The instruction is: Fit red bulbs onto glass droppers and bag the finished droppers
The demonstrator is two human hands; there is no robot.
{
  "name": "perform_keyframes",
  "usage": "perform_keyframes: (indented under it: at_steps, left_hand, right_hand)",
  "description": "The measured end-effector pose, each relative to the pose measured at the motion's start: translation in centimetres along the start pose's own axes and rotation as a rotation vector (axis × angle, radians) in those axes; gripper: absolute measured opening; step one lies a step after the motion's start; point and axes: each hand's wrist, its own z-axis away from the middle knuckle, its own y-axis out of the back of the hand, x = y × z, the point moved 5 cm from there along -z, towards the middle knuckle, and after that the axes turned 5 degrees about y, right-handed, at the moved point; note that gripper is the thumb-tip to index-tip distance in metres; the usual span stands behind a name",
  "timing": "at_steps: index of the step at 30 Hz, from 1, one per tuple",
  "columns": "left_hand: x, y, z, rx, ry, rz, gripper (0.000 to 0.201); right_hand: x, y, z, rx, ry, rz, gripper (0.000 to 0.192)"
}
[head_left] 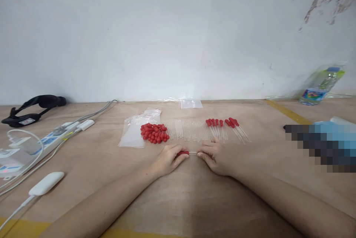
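Note:
My left hand [170,159] is closed on a red rubber bulb [183,153] low over the table's middle. Pinched in the fingers of my right hand [213,156] is a clear glass dropper tube [193,153], its left end meeting the bulb's mouth. How deep the tube sits in the bulb cannot be made out. Behind my left hand lies a pile of red rubber bulbs [154,133]. A row of loose glass tubes [190,130] stretches right from it. Several droppers with red bulbs fitted [217,123] lie behind my right hand, and further ones [236,127] fan out beside them.
Clear plastic bags [132,132] lie left of the bulb pile; another [191,104] is by the wall. Further left are a power strip [47,141] with cables, a white device [47,183] and a black strap [33,110]. A water bottle [319,85] and a pixelated area are on the right.

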Motion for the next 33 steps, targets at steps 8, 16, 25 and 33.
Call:
perform_keyframes:
  at_steps: [8,16,25,33]
  left_hand:
    - [0.5,-0.2,-0.1,-0.031,-0.039,-0.065,0.015]
    - [0.4,-0.2,-0.1,-0.044,-0.053,-0.084,0.015]
    - [0.2,0.3,-0.5,0.015,-0.045,-0.043,0.014]
    - [-0.9,0.7,-0.5,0.083,0.047,0.048,0.031]
  right_hand:
    - [-1.0,0.6,-0.6,-0.032,0.005,0.058,0.028]
    - [-0.9,-0.8,-1.0,-0.148,-0.041,-0.010,0.027]
    - [-0.7,-0.3,-1.8,-0.172,-0.098,-0.140,0.029]
    - [8.3,4.5,-0.6,-0.044,-0.529,-0.180,0.034]
